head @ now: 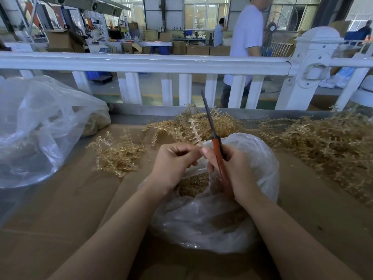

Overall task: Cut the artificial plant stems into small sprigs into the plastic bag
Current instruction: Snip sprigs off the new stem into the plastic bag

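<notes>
My left hand (173, 164) pinches the lower end of a pale tan artificial stem (194, 131) that stands upright over the plastic bag (252, 158). My right hand (232, 170) grips red-handled scissors (219, 158); their dark blades are together and point up and away, just right of the stem. The right thumb touches the stem's base beside my left fingers. The clear bag sits open beneath both hands, with small tan sprigs (191, 184) inside it.
Loose stem piles lie on the cardboard-covered table: a small one at left (117, 156), one behind the bag (201, 122), a large one at right (333, 142). A big clear bag (40, 126) sits far left. A white fence (141, 61) borders the table's back; a person (246, 41) walks beyond it.
</notes>
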Motion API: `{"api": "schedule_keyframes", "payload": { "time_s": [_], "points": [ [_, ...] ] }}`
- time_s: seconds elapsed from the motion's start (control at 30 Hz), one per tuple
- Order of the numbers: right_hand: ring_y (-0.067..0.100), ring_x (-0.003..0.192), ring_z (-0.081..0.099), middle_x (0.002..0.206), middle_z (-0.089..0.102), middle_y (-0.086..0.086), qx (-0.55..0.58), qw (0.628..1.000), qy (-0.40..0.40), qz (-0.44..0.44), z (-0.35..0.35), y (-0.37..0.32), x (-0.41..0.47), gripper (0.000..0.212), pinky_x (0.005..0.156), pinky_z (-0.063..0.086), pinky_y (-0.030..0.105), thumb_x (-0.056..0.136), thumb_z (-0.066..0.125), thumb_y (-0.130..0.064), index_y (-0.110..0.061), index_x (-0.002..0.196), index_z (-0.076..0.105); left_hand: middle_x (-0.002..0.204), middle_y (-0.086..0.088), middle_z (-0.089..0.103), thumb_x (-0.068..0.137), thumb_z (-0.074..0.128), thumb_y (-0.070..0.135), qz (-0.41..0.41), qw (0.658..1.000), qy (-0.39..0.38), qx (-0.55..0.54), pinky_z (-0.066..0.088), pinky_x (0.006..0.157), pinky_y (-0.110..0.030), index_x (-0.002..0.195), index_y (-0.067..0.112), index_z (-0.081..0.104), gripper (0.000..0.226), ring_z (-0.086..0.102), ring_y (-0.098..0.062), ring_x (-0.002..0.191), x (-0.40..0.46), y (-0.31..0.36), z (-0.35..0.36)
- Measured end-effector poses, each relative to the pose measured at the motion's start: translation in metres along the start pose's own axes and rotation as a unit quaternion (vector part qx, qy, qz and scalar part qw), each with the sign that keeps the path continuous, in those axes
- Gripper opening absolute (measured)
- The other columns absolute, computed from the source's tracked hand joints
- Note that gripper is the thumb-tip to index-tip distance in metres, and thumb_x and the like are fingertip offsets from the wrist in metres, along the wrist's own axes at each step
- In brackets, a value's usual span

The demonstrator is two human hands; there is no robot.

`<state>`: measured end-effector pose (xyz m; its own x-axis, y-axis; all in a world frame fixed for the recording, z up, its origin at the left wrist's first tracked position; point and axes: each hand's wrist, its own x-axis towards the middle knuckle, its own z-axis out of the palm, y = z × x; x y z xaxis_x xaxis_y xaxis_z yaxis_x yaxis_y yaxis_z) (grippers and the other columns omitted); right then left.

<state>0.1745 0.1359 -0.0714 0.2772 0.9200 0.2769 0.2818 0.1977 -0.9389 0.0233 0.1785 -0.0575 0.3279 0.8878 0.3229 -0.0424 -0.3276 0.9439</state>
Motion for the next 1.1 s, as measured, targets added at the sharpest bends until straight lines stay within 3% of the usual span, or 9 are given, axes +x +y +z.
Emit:
{"api": "schedule_keyframes", "payload": {
  "time_s": [0.17,0.3,0.37,0.47,0.6,0.77,0.93,1.0,1.1],
  "points": [
    [0.007,0.054,0.062,0.063,0.070,0.002,0.039,0.999,-0.007,-0.003,-0.0022,0.0031,0.0030,0.023,0.055,0.049,0.017,0.089,0.074,-0.034,-0.016,0.076,0.073,0.061,0.006,0.066,0.089,0.071,0.008,-0.005,1.000,-0.003,0.016,0.042,0.055,-0.015,0.077,0.007,0.076,0.013,0.054,-0.004,0.057,-0.0003,0.0028,0.0014],
    [0.012,0.056,0.063,0.065,0.069,0.006,0.043,0.999,-0.004,-0.001,-0.0023,0.0070,0.0051,0.020,0.058,0.053,0.022,0.089,0.073,-0.032,-0.018,0.076,0.071,0.066,-0.019,0.062,0.089,0.073,0.019,-0.006,0.998,0.028,0.061,0.043,0.059,-0.031,0.069,0.004,0.070,0.025,0.050,-0.018,0.060,-0.0008,-0.0011,0.0017],
    [0.015,0.057,0.063,0.065,0.068,0.011,0.042,0.999,-0.003,-0.005,-0.0037,0.0079,0.0052,0.021,0.060,0.053,0.024,0.091,0.074,-0.030,-0.016,0.075,0.070,0.063,-0.012,0.052,0.084,0.079,0.022,0.000,0.996,0.067,0.057,0.040,0.059,-0.034,0.068,0.011,0.058,0.029,0.045,-0.019,0.061,-0.0006,-0.0029,0.0018],
    [0.013,0.056,0.062,0.066,0.068,0.011,0.053,0.998,-0.009,-0.013,-0.0047,0.0078,0.0045,0.022,0.058,0.052,0.021,0.089,0.072,-0.031,-0.014,0.076,0.069,0.077,0.006,0.049,0.082,0.081,0.024,0.029,0.994,0.097,0.048,0.042,0.064,-0.025,0.082,0.022,0.053,0.028,0.044,-0.008,0.068,0.0006,-0.0037,-0.0009],
    [0.012,0.059,0.064,0.063,0.067,0.009,0.050,0.999,-0.016,-0.015,-0.0039,0.0073,0.0046,0.018,0.062,0.053,0.017,0.087,0.071,-0.029,-0.013,0.078,0.068,0.102,0.009,0.045,0.086,0.076,0.030,0.076,0.985,0.081,0.129,0.044,0.083,-0.016,0.103,0.038,0.066,0.021,0.045,0.005,0.088,0.0003,-0.0017,-0.0039],
    [0.012,0.056,0.062,0.060,0.066,0.005,0.039,0.999,-0.014,-0.010,-0.0044,0.0074,0.0061,0.023,0.060,0.051,0.017,0.093,0.069,-0.018,-0.007,0.073,0.065,0.108,0.006,0.047,0.087,0.074,0.018,0.108,0.982,0.044,0.146,0.039,0.094,-0.013,0.089,0.028,0.071,0.011,0.046,0.005,0.106,0.0006,0.0017,-0.0026],
    [0.015,0.061,0.066,0.065,0.068,0.004,0.002,1.000,-0.012,-0.014,-0.0053,0.0048,0.0044,0.020,0.065,0.056,0.034,0.091,0.072,-0.028,-0.012,0.078,0.069,0.095,0.008,0.061,0.088,0.073,0.012,0.143,0.978,0.057,0.144,0.046,0.080,-0.032,0.085,0.021,0.069,0.010,0.056,-0.010,0.088,0.0005,0.0012,-0.0004],
    [0.009,0.063,0.067,0.066,0.069,-0.007,-0.011,1.000,-0.008,-0.026,-0.0041,0.0036,0.0025,0.016,0.062,0.054,0.031,0.089,0.074,-0.035,-0.023,0.081,0.069,0.091,-0.001,0.067,0.090,0.070,0.010,0.122,0.985,0.070,0.097,0.051,0.080,-0.043,0.083,0.026,0.065,0.019,0.061,-0.021,0.088,0.0004,0.0020,-0.0002],
    [0.005,0.066,0.067,0.070,0.069,-0.014,-0.060,0.997,0.006,-0.039,-0.0033,0.0028,0.0001,0.036,0.064,0.053,0.029,0.076,0.070,-0.066,-0.031,0.085,0.066,0.085,0.003,0.063,0.093,0.066,0.009,0.087,0.992,0.084,0.023,0.050,0.075,-0.036,0.084,0.019,0.063,0.014,0.058,-0.015,0.081,0.0012,0.0028,-0.0042]
  ]
}}
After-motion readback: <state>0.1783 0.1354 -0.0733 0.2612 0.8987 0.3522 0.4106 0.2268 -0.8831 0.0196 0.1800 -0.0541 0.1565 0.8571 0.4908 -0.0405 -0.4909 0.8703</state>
